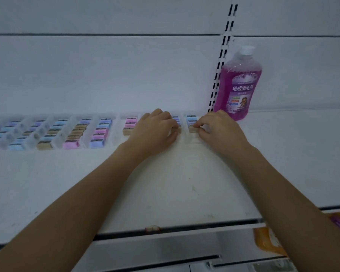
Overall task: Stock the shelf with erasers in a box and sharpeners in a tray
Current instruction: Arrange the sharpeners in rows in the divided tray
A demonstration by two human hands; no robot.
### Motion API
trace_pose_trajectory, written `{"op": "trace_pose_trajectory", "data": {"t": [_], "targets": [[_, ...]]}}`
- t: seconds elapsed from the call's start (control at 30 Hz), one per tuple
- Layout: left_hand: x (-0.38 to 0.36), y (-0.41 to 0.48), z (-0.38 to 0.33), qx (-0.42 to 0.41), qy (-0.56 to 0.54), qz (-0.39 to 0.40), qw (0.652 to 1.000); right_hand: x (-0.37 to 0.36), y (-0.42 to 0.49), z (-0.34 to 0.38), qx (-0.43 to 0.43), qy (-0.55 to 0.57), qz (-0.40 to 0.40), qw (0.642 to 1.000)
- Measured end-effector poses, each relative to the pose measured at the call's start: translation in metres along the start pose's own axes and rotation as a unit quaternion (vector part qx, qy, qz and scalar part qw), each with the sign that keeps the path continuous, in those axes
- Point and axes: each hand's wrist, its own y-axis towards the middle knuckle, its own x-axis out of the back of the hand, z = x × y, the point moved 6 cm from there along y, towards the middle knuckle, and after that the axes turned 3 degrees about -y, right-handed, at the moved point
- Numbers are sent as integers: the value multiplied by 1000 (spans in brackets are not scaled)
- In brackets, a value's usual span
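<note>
Most lanes of the clear tray (117, 126), running to nine o'clock along the shelf (185, 183), hold sharpeners (98, 132). My left hand (155, 130) curls round a wooden sharpener (178, 131); at its three o'clock my right hand (220, 130) pinches a second wooden sharpener (193, 130). By my reckoning these end lanes and the unseen erasers remain.

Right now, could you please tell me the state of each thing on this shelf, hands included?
Left hand, fingers curled over a tray lane, grip hidden.
Right hand, pinching a tan sharpener at its lane's front.
Sharpener tray, left lanes stocked to the front, lanes by the hands partly filled.
Purple bottle, upright, capped.
</note>
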Motion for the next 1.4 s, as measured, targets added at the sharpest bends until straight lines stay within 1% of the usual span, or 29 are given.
{"op": "trace_pose_trajectory", "data": {"t": [0.07, 0.3, 0.37, 0.43, 0.5, 0.6, 0.67, 0.73, 0.8, 0.9, 1.0, 1.07, 1.2, 1.3, 1.4], "targets": [[-2, 1, 1, 5, 4, 6, 1000, 0, -1, -1, -3, 6, 3, 1000], [-1, 1, 4, -16, 13, -22, 1000, -1, 0, -2, 6, 4, 8, 1000], [1, 1, 3, -19, 10, -22, 1000, 2, 0, -5, 2, 19, -18, 1000], [6, 3, 2, -24, 8, -23, 999, 8, -1, -8, -2, 44, -71, 997], [15, 4, 6, -18, 3, -50, 999, 14, -2, -5, 5, 70, -111, 991], [35, 3, 22, 13, -3, -114, 993, 17, -4, 14, 49, 98, -110, 988], [55, -1, 37, 31, 11, -133, 991, 17, -3, 39, 110, 84, -80, 987], [78, -13, 57, 34, 43, -131, 990, 16, -1, 75, 172, 78, -48, 981], [103, -23, 78, 37, 83, -119, 989, 16, 1, 108, 210, 76, -22, 974], [152, -63, 124, 73, 154, -86, 982, 12, 2, 180, 273, 62, 6, 960], [201, -117, 167, 119, 210, -34, 970, 5, 0, 257, 333, 43, 30, 941], [230, -156, 192, 147, 228, -13, 962, 0, -1, 303, 342, 41, 49, 938], [275, -236, 231, 201, 220, -15, 954, -13, -5, 381, 326, 99, 85, 936], [289, -288, 256, 232, 196, -10, 953, -32, -3, 423, 306, 104, 110, 940], [293, -325, 284, 285, 149, -11, 947, -51, -2, 452, 283, 122, 131, 942]]}}
